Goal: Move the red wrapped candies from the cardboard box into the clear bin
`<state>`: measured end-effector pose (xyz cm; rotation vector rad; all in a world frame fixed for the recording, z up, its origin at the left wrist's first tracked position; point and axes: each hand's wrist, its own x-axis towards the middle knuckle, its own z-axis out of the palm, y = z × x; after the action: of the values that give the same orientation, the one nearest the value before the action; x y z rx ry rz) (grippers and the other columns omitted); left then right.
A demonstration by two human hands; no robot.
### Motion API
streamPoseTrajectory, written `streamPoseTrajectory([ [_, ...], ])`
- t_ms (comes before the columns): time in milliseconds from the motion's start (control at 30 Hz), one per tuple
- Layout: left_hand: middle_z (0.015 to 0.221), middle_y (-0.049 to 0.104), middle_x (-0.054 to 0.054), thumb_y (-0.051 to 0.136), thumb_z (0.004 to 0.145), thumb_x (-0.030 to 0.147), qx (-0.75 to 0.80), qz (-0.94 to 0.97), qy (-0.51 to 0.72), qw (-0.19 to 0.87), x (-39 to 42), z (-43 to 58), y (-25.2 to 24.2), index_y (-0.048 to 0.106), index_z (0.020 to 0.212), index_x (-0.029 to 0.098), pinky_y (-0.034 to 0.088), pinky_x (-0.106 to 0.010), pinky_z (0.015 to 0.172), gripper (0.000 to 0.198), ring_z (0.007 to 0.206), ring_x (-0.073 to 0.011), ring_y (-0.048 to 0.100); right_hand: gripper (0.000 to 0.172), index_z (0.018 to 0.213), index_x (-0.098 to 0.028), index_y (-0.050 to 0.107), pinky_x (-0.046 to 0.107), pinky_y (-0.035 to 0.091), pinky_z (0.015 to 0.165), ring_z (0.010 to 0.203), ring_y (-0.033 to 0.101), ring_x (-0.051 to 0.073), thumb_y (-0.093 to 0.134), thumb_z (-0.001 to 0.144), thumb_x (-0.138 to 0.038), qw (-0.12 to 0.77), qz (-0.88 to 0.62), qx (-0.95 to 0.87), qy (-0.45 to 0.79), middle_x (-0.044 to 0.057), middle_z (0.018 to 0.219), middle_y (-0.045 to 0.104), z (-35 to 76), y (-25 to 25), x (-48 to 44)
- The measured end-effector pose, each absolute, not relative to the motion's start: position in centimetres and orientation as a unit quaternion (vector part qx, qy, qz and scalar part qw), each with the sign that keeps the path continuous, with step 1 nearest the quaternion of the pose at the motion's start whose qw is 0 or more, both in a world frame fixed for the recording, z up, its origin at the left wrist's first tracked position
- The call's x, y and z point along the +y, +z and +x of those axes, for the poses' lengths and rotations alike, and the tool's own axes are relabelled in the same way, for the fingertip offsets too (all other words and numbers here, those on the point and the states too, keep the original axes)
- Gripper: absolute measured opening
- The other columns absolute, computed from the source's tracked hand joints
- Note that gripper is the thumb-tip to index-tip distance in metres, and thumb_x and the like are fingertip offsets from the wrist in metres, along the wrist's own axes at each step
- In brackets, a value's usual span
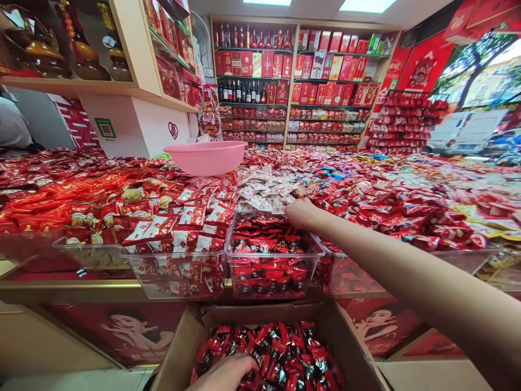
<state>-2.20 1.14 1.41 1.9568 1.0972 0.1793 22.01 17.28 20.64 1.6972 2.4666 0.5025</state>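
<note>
Red-and-black wrapped candies [280, 353] lie heaped in the open cardboard box [264, 314], with similar ones in the clear plastic bin [316, 262] beyond it. The left hand [232, 372] is among the boxed candies, fingers bent (whether they grip any, I cannot tell). The right hand [300, 213] curls by the bin's back right corner, near white packets [264, 187]; its fingertips are hidden, so its hold cannot be told. A pink plastic basket [207, 162] sits farther back.
</note>
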Motion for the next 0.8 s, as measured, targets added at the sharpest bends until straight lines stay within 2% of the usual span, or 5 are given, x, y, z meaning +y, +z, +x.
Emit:
streamPoseTrajectory([
  [133, 0.102, 0.058, -0.006, 0.062, 0.054, 0.032, 0.453, 0.802, -0.001, 0.389, 1.7, -2.2, 1.0, 0.059, 0.094, 0.024, 0.035, -0.032, 0.081, 0.042, 0.095, -0.0266, 0.049, 0.020, 0.081, -0.011, 0.060, 0.034, 0.039, 0.068, 0.081, 0.053, 0.023, 0.043, 0.071, -0.016, -0.011, 0.531, 0.832, 0.157, 0.015, 0.084, 0.061, 21.2, 22.7, 13.0],
  [233, 0.107, 0.054, -0.011, 0.062, 0.051, 0.033, 0.454, 0.818, -0.070, 0.346, 1.8, -1.8, -0.3, 0.056, 0.099, 0.021, 0.033, -0.039, 0.084, 0.050, 0.101, -0.0318, 0.045, 0.021, 0.074, -0.017, 0.060, 0.024, 0.040, 0.061, 0.067, 0.054, 0.014, 0.039, 0.074, -0.020, -0.069, 0.391, 0.917, 0.018, 0.005, 0.074, 0.062, 20.1, 21.0, 7.1],
  [433, 0.111, 0.051, -0.009, 0.051, 0.063, 0.036, 0.431, 0.822, -0.158, 0.336, 1.2, -0.2, -2.9, 0.049, 0.108, 0.028, 0.039, -0.039, 0.078, 0.046, 0.098, -0.0286, 0.050, 0.020, 0.080, -0.013, 0.060, 0.028, 0.042, 0.060, 0.069, 0.056, 0.020, 0.045, 0.068, -0.017, 0.080, 0.347, 0.930, -0.091, 0.009, 0.074, 0.061, 19.1, 5.6, 0.6],
  [600, 0.101, 0.058, -0.007, 0.060, 0.053, 0.036, 0.421, 0.828, -0.201, 0.312, 1.1, -0.2, -4.0, 0.052, 0.104, 0.032, 0.040, -0.043, 0.073, 0.052, 0.095, -0.0320, 0.051, 0.055, 0.109, -0.017, 0.047, 0.034, 0.044, 0.064, 0.084, 0.055, 0.028, 0.057, 0.058, -0.035, 0.145, 0.425, 0.860, -0.242, 0.015, 0.104, 0.052, 19.9, -4.1, 0.0],
  [800, 0.086, 0.064, -0.003, 0.065, 0.047, 0.037, 0.455, 0.795, -0.148, 0.372, 1.2, -1.1, -5.2, 0.062, 0.086, 0.032, 0.042, -0.040, 0.066, 0.040, 0.079, -0.0292, 0.057, 0.027, 0.084, -0.019, 0.058, 0.027, 0.042, 0.062, 0.076, 0.057, 0.023, 0.054, 0.058, -0.017, 0.089, 0.451, 0.840, -0.287, 0.006, 0.078, 0.062, 20.0, -5.3, -0.5],
])
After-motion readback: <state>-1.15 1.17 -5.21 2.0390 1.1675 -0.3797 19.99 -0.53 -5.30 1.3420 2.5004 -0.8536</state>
